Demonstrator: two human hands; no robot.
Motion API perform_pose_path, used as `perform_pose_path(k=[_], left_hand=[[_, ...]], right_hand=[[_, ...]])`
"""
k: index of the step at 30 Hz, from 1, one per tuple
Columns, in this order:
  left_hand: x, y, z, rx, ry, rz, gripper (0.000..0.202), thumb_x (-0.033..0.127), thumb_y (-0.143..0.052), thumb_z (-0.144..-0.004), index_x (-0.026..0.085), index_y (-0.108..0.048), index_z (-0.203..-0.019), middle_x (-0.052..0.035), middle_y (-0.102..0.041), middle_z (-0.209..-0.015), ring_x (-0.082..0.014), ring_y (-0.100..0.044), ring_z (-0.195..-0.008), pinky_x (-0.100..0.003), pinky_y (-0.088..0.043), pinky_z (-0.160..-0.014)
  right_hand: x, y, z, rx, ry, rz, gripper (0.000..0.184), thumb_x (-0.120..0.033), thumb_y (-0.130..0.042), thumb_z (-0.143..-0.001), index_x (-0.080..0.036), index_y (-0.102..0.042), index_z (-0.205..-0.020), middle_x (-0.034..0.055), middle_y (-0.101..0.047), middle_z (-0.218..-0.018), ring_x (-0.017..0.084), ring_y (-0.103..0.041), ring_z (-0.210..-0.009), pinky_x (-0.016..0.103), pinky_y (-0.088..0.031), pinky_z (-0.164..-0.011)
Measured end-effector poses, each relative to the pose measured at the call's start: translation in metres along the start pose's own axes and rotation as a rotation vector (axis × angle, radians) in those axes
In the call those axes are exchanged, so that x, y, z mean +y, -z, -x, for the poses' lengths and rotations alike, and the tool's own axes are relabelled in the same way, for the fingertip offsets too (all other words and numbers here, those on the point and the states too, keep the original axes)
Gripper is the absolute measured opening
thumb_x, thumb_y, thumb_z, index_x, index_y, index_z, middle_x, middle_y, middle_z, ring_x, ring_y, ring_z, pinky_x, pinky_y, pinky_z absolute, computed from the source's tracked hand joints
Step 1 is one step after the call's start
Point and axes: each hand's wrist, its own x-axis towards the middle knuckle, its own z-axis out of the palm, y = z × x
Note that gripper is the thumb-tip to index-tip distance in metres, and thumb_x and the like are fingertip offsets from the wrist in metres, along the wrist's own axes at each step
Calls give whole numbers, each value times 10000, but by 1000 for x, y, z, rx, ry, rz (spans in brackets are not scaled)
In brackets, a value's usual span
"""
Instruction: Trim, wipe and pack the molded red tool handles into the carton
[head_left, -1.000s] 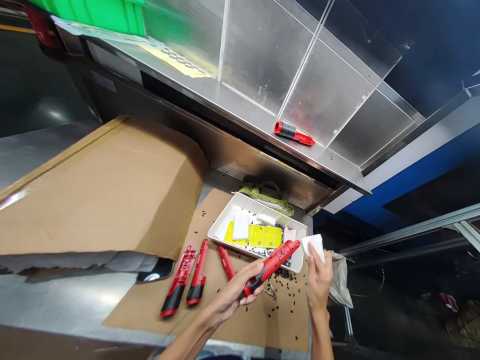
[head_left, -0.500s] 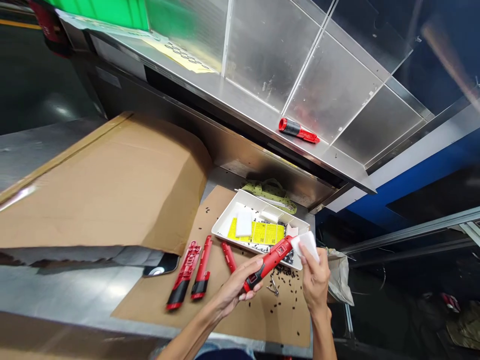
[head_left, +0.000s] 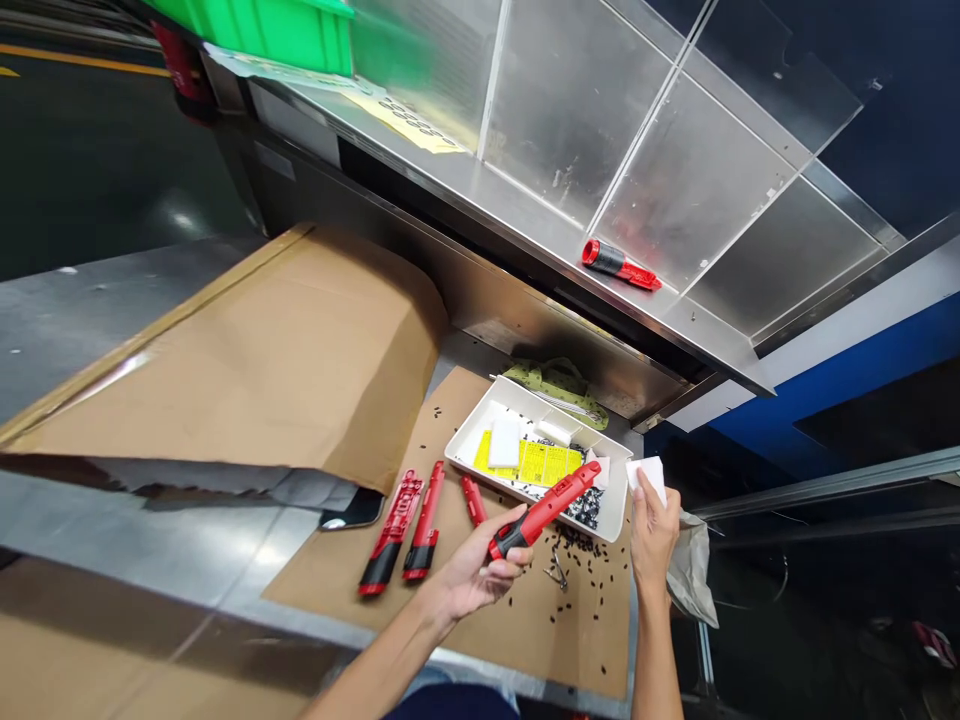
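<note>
My left hand is closed around the black grip end of a red pen-shaped tool, held slanting up to the right over the tray's near edge. My right hand pinches a small white sponge-like block just right of the tool's tip, not touching it. A white tray behind holds yellow labels, white blocks and small black screws.
Two red tool shells and a slim red part lie on brown cardboard strewn with black screws. A large cardboard sheet lies at left. Another red tool rests on the steel shelf above. A plastic bag hangs at right.
My right hand drew the white block away from the tool's tip to the right. My left hand turned the tool slightly. The view shifted leftward.
</note>
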Motion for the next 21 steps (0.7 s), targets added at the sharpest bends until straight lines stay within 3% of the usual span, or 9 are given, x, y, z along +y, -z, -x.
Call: perform_pose_path(k=[4,9,12,14,17,18,21], left_hand=[[0,1,4,30,-28,32,445,446,-291,-1025,137,-488,-773,55,-439,-519,9,-261,-299,-59,-190,-284],[-2,4,7,96,-114,9,365,413,-419,-999,120,-527,-810,-29,-591,-626,-5,-372,-339,-80,-281,-311],[-8,7,6,143,-220,-14,279,399,-548,-948,127,-568,-1005,-43,-645,-680,-44,-485,-405,-110,-392,-388],[-17,16,6,201,-362,-115,443,422,-638,-891,158,-528,-1229,-26,-661,-696,-73,-544,-464,-134,-436,-445],[-39,49,8,380,-602,-455,825,585,-688,-789,154,-403,-1432,-6,-643,-701,-111,-556,-507,-182,-441,-463],[-48,64,10,449,-648,-576,876,648,-647,-783,152,-385,-1456,-16,-648,-749,-126,-569,-541,-207,-465,-490],[-78,116,17,665,-657,-883,825,713,-432,-860,217,-323,-1510,-82,-677,-1063,-206,-660,-797,-334,-564,-760]], right_hand=[[10,-19,8,-129,-65,28,565,-572,-364,-948,-205,-650,-1269,102,-519,-1028,226,-571,-963,316,-494,-764],[15,-52,5,-353,-86,103,521,-522,-439,-910,-267,-596,-1336,111,-543,-1130,256,-588,-1032,376,-502,-855],[7,-61,5,-433,-73,156,560,-464,-576,-838,-288,-561,-1368,152,-474,-1333,367,-445,-1292,519,-409,-1006],[2,-58,11,-452,-61,174,625,-449,-595,-827,-280,-498,-1420,170,-374,-1454,407,-291,-1405,587,-332,-1061],[0,-43,31,-481,-35,141,610,-467,-496,-893,-229,-451,-1453,182,-320,-1501,366,-308,-1414,542,-361,-1072],[0,-37,42,-495,-25,100,590,-477,-467,-911,-218,-467,-1441,179,-337,-1492,345,-352,-1395,510,-384,-1070],[1,-19,82,-525,-46,-52,525,-492,-432,-940,-236,-532,-1387,144,-395,-1458,296,-418,-1365,444,-415,-1073]])
